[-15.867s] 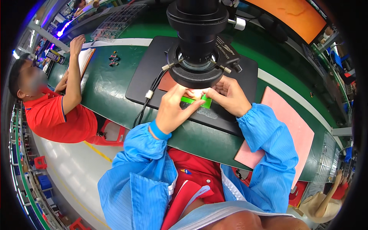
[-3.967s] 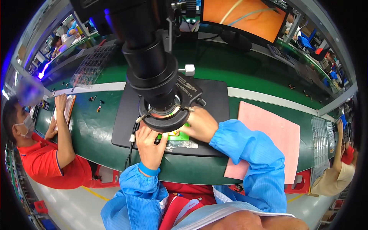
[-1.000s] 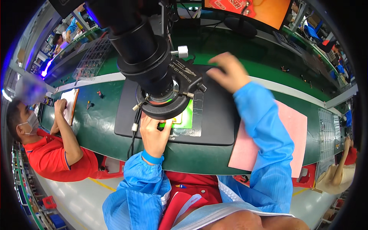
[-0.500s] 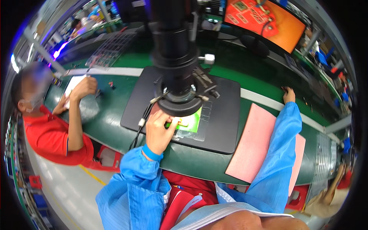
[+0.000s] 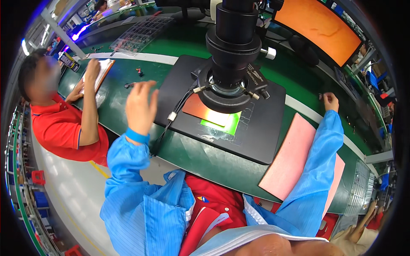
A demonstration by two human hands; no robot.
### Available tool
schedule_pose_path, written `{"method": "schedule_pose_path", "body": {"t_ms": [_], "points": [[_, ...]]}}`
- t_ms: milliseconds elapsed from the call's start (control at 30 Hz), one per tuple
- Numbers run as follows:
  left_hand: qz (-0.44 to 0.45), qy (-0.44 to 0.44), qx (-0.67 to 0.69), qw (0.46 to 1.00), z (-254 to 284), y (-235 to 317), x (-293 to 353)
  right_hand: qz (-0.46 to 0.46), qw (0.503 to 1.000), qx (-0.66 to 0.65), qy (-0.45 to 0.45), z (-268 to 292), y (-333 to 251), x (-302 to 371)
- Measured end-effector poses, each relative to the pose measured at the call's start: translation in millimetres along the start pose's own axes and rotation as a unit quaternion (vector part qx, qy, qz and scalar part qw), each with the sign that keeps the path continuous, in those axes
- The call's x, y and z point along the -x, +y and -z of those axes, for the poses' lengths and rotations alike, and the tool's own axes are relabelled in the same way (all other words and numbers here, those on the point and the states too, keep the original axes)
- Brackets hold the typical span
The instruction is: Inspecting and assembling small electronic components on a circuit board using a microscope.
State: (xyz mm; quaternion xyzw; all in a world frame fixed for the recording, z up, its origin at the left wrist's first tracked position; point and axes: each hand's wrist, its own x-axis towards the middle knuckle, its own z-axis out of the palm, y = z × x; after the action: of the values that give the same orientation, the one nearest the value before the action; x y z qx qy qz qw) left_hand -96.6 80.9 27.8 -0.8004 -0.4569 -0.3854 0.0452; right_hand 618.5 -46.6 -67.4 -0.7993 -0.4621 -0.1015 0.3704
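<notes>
My left hand point(image 5: 141, 106) is raised over the green table, left of the microscope base point(image 5: 256, 147). Its fingers are apart and nothing is in them. Beneath the lens of the black microscope point(image 5: 232, 47), a reddish-orange flat piece point(image 5: 197, 108) lies partly on a brightly lit green sheet point(image 5: 231, 126). Far to the right, my right hand point(image 5: 331, 102) rests beyond the pink sheets point(image 5: 290, 158), its fingers curled together. A small dark bit point(image 5: 320, 97) is beside those fingertips; whether they grip anything is too small to make out.
A monitor point(image 5: 318, 32) at the back right glows orange. To the left, a co-worker in a red shirt point(image 5: 64, 128) bends over a white sheet point(image 5: 102, 72). Clear plastic trays point(image 5: 141, 36) lie at the back left. Cables point(image 5: 177, 109) run beside the microscope.
My left hand has left the lens area and moved left, its fingers now spread. The monitor's red pieces and fingertips have given way to plain orange. My right hand stays by the far strip.
</notes>
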Motion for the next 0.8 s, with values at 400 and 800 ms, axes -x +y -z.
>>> {"method": "schedule_pose_path", "body": {"t_ms": [400, 800], "points": [[0.0, -0.077, 0.363, 0.929, -48.1, 120.5, 53.8, 0.019, 0.722, -0.445, -0.53, -30.9, -376.6, 152.4], [-0.011, -0.058, 0.31, 0.949, -47.5, 116.7, 54.8, 0.035, 0.748, -0.431, -0.503, -21.7, -393.1, 181.2]]}}
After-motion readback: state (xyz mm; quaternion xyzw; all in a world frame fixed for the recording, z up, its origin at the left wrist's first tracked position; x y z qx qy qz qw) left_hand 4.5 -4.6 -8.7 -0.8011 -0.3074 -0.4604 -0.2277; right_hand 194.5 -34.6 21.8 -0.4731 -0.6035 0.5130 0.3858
